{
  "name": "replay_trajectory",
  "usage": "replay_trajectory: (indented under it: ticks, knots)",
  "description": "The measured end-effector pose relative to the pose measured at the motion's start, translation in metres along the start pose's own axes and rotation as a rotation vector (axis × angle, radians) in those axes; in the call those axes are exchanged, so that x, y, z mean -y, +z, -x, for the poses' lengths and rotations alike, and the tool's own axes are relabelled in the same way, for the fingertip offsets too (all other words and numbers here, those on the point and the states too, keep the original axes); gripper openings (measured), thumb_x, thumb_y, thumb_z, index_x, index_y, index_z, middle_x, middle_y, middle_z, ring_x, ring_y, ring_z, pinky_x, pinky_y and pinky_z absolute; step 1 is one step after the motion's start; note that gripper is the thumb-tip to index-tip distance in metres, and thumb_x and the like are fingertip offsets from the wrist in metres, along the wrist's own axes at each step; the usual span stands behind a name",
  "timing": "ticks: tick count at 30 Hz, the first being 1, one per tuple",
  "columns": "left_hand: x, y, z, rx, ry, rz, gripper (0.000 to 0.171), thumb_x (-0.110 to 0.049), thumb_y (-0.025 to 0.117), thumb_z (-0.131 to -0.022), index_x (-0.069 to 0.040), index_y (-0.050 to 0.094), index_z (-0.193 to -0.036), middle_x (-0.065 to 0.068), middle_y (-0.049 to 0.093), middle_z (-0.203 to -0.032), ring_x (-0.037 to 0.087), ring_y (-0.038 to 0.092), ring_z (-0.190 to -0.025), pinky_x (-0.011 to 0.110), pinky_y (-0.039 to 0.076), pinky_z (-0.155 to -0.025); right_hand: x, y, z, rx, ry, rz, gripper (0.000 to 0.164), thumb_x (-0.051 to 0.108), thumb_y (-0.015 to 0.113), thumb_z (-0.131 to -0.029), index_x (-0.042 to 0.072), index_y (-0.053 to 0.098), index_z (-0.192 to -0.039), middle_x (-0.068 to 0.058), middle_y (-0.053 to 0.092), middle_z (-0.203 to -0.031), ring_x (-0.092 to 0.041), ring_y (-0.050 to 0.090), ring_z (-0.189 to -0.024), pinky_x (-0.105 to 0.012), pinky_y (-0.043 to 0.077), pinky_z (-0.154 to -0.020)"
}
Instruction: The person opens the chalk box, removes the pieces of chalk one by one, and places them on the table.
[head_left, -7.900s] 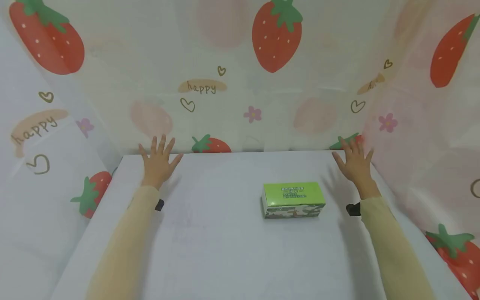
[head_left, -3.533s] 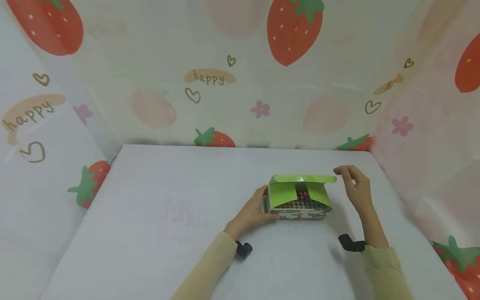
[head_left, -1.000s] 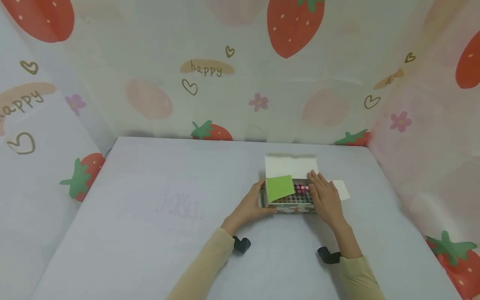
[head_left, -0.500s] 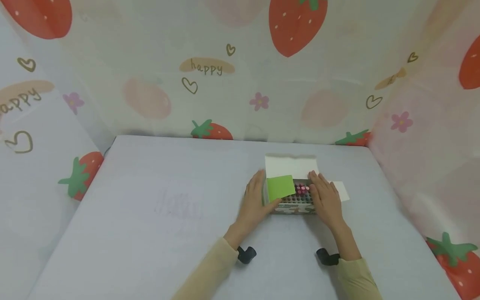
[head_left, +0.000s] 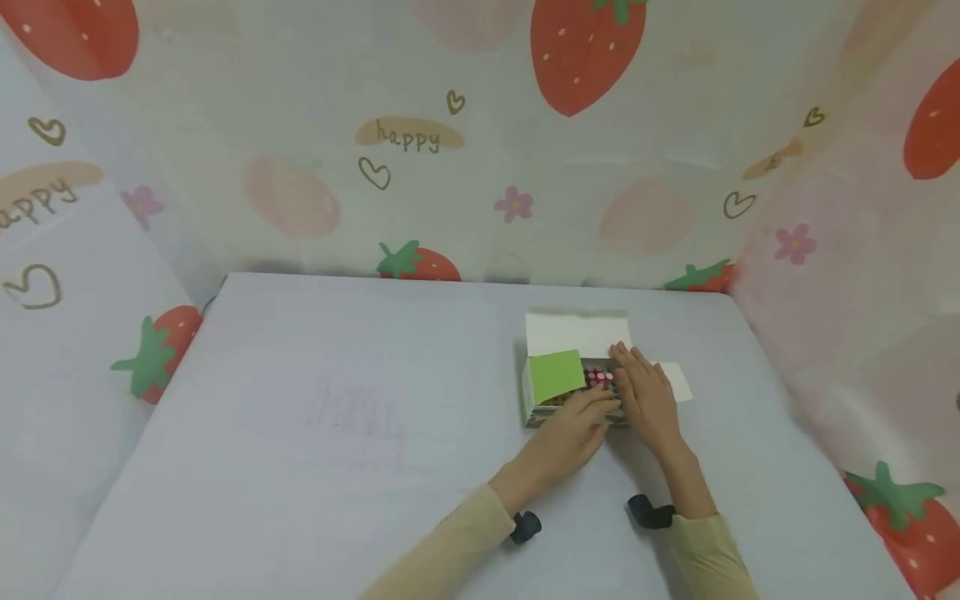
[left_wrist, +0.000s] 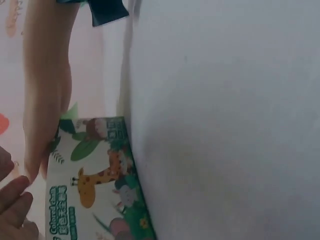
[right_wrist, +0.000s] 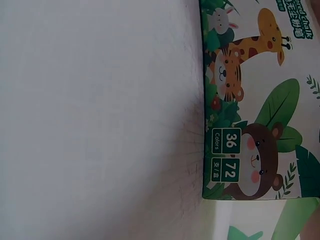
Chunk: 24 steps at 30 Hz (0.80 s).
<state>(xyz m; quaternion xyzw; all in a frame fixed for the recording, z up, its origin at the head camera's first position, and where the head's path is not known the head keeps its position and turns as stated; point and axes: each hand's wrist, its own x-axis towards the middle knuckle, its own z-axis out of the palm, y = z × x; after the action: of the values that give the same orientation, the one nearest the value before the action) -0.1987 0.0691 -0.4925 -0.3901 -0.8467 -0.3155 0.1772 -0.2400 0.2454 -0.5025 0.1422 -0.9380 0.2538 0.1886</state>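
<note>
An open box of colored chalk (left_wrist: 90, 180) stands on the table, its white lid (head_left: 576, 332) folded back. A green inner flap (head_left: 555, 375) covers the left part, and upright pink and dark chalk sticks (head_left: 598, 377) show beside it. My left hand (head_left: 566, 437) reaches across the box's front, loosely bent fingertips over the chalk near the middle; part of the chalk is hidden under them. My right hand (head_left: 651, 404) lies with straight fingers along the box's right end. The box's printed front (right_wrist: 250, 140) shows a giraffe, a tiger and a bear.
The white table (head_left: 300, 433) carries faint purple marks (head_left: 356, 412) left of the box. A white side flap (head_left: 673, 380) sticks out at the box's right. Strawberry-printed sheeting (head_left: 420, 200) hangs behind and along both sides.
The box was closed at first, and its lid and flaps have been opened. My left hand has just moved from the box's left end rightward over the chalk; the right hand has stayed put.
</note>
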Motion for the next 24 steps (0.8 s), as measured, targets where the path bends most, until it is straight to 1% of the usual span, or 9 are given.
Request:
replay_trajectory:
  ticks: [4,6,8,11,13,16,18,21,24]
  knots:
    - [0.005,-0.003,-0.005,-0.013,-0.024,-0.07,0.042,-0.018,0.053,-0.086,-0.007,0.045,-0.125,0.008,0.045,-0.128,0.017,0.04,-0.12,0.025,0.034,-0.096,0.0,0.0,0.001,-0.009,-0.004,-0.008,0.039,0.027,0.036,-0.094,0.015,0.042,-0.13,-0.004,0.04,-0.134,-0.028,0.029,-0.127,-0.055,0.015,-0.099]
    - [0.007,-0.006,-0.006,-0.009,-0.032,-0.113,0.046,-0.021,0.054,-0.086,-0.007,0.042,-0.128,0.01,0.042,-0.13,0.021,0.037,-0.123,0.03,0.035,-0.096,-0.001,0.0,0.001,-0.009,-0.003,0.002,0.039,0.027,0.036,-0.094,0.015,0.041,-0.13,-0.004,0.04,-0.135,-0.028,0.029,-0.127,-0.055,0.015,-0.099]
    - [0.008,-0.01,-0.007,0.002,-0.061,-0.15,0.052,-0.025,0.055,-0.085,-0.009,0.038,-0.131,0.011,0.038,-0.134,0.023,0.03,-0.127,0.037,0.033,-0.097,-0.002,-0.001,0.001,-0.011,-0.003,0.011,0.039,0.027,0.036,-0.094,0.014,0.042,-0.13,-0.005,0.04,-0.134,-0.028,0.03,-0.126,-0.055,0.015,-0.099]
    - [0.008,-0.016,-0.008,0.015,-0.146,-0.195,0.056,-0.029,0.056,-0.084,-0.011,0.034,-0.133,0.012,0.03,-0.138,0.029,0.017,-0.131,0.049,0.026,-0.099,-0.001,-0.002,0.001,-0.013,-0.007,0.024,0.039,0.028,0.035,-0.094,0.014,0.042,-0.13,-0.005,0.04,-0.134,-0.028,0.03,-0.126,-0.055,0.016,-0.099]
    - [0.009,-0.019,-0.009,0.029,-0.22,-0.246,0.061,-0.034,0.055,-0.083,-0.012,0.031,-0.135,0.013,0.025,-0.141,0.031,0.014,-0.132,0.054,0.022,-0.098,-0.001,-0.002,0.0,-0.016,-0.012,0.024,0.039,0.028,0.036,-0.094,0.014,0.042,-0.13,-0.005,0.04,-0.134,-0.027,0.03,-0.126,-0.055,0.015,-0.099]
    - [0.014,-0.022,-0.01,0.078,-0.321,-0.315,0.069,-0.042,0.055,-0.081,-0.013,0.026,-0.137,0.014,0.019,-0.143,0.033,0.011,-0.132,0.057,0.017,-0.098,-0.001,-0.003,-0.001,-0.009,-0.02,0.016,0.039,0.027,0.037,-0.094,0.014,0.042,-0.13,-0.005,0.04,-0.134,-0.027,0.03,-0.127,-0.055,0.015,-0.099]
    - [0.02,-0.024,-0.01,0.128,-0.363,-0.346,0.079,-0.049,0.056,-0.078,-0.012,0.022,-0.138,0.015,0.016,-0.143,0.032,0.009,-0.132,0.056,0.014,-0.1,-0.001,-0.003,-0.001,0.003,-0.023,0.007,0.039,0.026,0.037,-0.094,0.013,0.042,-0.13,-0.005,0.04,-0.134,-0.027,0.029,-0.127,-0.055,0.015,-0.099]
    - [0.031,-0.027,-0.011,0.197,-0.398,-0.336,0.093,-0.059,0.056,-0.072,-0.01,0.016,-0.14,0.016,0.011,-0.144,0.03,0.005,-0.133,0.053,0.012,-0.102,-0.001,-0.004,-0.003,0.035,-0.024,0.007,0.039,0.026,0.036,-0.094,0.012,0.042,-0.13,-0.006,0.041,-0.133,-0.029,0.03,-0.126,-0.055,0.017,-0.098]
    - [0.043,-0.03,-0.011,0.238,-0.432,-0.249,0.104,-0.065,0.057,-0.066,-0.009,0.011,-0.14,0.016,0.008,-0.145,0.029,0.003,-0.133,0.05,0.01,-0.103,0.0,-0.007,-0.007,0.069,-0.033,0.017,0.039,0.027,0.035,-0.094,0.011,0.042,-0.129,-0.009,0.044,-0.13,-0.032,0.035,-0.121,-0.055,0.022,-0.095]
